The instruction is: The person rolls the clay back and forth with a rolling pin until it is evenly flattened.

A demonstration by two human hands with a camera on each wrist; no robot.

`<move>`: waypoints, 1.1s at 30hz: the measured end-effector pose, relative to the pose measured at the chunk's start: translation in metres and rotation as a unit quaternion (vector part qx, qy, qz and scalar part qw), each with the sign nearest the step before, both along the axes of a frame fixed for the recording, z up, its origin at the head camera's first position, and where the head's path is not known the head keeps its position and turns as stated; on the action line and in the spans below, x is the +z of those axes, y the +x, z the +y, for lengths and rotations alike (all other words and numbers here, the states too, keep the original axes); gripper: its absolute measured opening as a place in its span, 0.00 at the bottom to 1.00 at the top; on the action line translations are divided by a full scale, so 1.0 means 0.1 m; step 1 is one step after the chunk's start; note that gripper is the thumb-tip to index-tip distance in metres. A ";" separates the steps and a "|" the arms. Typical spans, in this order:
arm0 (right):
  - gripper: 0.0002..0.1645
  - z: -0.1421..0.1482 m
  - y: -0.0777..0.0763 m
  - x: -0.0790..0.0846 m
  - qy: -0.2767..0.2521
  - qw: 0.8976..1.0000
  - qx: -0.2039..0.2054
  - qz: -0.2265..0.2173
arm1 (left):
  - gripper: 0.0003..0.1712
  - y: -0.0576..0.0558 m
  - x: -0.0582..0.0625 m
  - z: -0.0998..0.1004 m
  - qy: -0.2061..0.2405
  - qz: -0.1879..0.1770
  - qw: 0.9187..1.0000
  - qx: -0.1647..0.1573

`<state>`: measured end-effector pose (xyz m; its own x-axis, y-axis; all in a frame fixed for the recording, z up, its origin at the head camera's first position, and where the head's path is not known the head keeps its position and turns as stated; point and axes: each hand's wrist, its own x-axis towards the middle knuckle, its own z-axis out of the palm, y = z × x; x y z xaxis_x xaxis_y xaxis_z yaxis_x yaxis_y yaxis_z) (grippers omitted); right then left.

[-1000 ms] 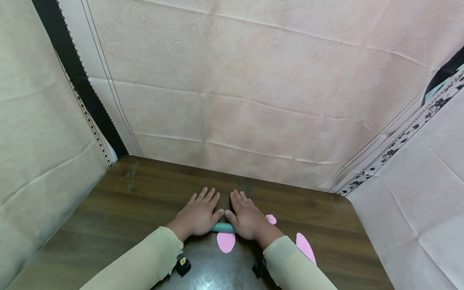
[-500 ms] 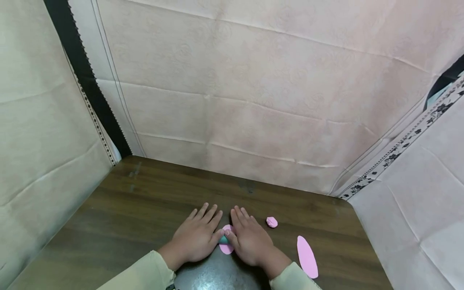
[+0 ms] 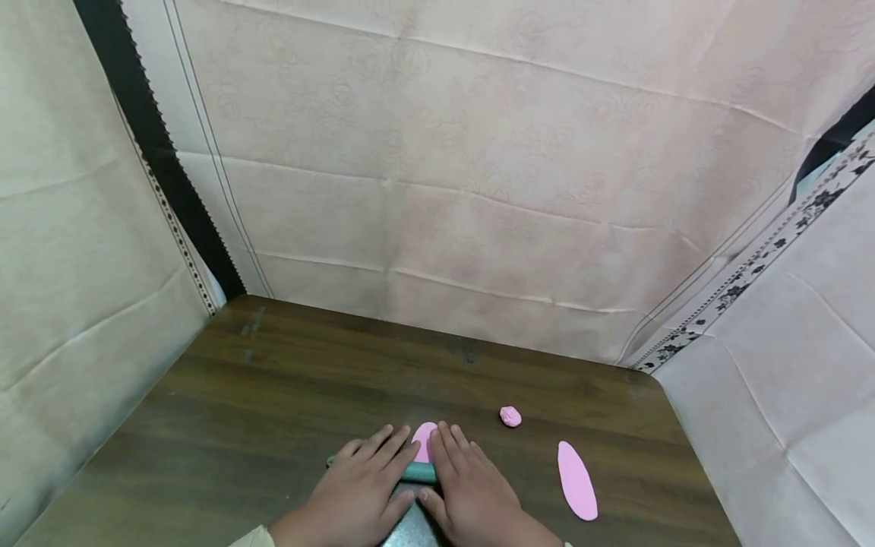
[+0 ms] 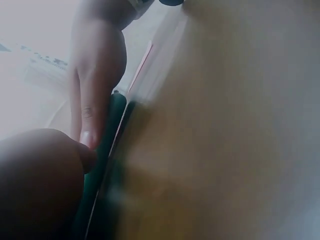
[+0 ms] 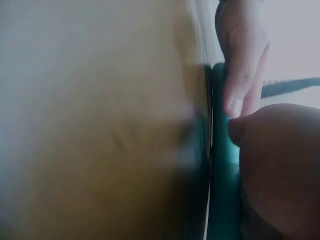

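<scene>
Resting unclenched, straight-fingered, the left hand (image 3: 361,486) and right hand (image 3: 475,486) touched a green rod (image 3: 419,473) across pink dough (image 3: 423,441) between them.

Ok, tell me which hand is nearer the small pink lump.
Right. The right hand lies over the green roller, left of the small pink lump and on its near side; the left hand, also over the roller, is farther left.

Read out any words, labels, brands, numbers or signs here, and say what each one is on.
None can be read in any view.
The visible part of the teal cylindrical roller shows no lettering.
The black floral border on the white cloth is pattern, not writing.
Both wrist views are blurred.
</scene>
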<state>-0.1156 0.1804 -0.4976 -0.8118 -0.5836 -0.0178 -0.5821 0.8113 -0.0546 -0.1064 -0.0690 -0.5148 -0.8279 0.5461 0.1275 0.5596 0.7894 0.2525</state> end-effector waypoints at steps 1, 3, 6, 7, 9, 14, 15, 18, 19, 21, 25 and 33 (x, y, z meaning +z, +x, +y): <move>0.50 0.01 0.04 -0.02 0.004 1.000 0.003 0.009 | 0.42 0.03 -0.02 0.00 0.000 0.004 1.000 -0.002; 0.50 0.03 0.09 -0.08 0.012 1.000 0.006 0.027 | 0.42 0.09 -0.05 0.00 -0.002 0.007 1.000 -0.005; 0.51 0.06 0.16 -0.18 0.017 0.998 0.013 0.060 | 0.43 0.15 -0.11 -0.01 0.013 -0.003 1.000 -0.005; 0.51 0.07 0.18 -0.21 0.020 0.997 0.015 0.072 | 0.44 0.16 -0.15 -0.01 0.025 -0.007 1.000 -0.006; 0.52 0.09 0.22 -0.25 0.026 0.995 0.019 0.098 | 0.45 0.21 -0.23 -0.02 0.041 -0.004 0.999 -0.004; 0.51 0.14 0.31 -0.48 0.036 0.969 0.043 0.241 | 0.51 0.38 -0.43 0.00 0.033 0.087 0.995 0.025; 0.47 0.15 0.32 -0.54 0.032 0.959 0.048 0.278 | 0.51 0.41 -0.47 0.02 0.026 0.118 0.992 0.035; 0.37 0.16 0.34 -0.69 0.006 0.928 0.057 0.367 | 0.48 0.49 -0.57 0.06 0.010 0.211 0.975 0.066; 0.36 0.16 0.35 -0.72 -0.001 0.922 0.057 0.382 | 0.46 0.50 -0.60 0.08 0.012 0.231 0.970 0.071; 0.34 0.16 0.36 -0.74 -0.010 0.919 0.056 0.389 | 0.45 0.52 -0.65 0.10 0.018 0.250 0.965 0.081; 0.44 0.15 0.36 -0.59 0.021 0.949 0.040 0.313 | 0.51 0.46 -0.62 0.10 0.013 0.234 0.969 0.077; 0.51 -0.02 0.10 -0.06 0.000 0.999 -0.030 -0.015 | 0.43 0.17 -0.14 0.09 0.012 0.027 0.999 0.043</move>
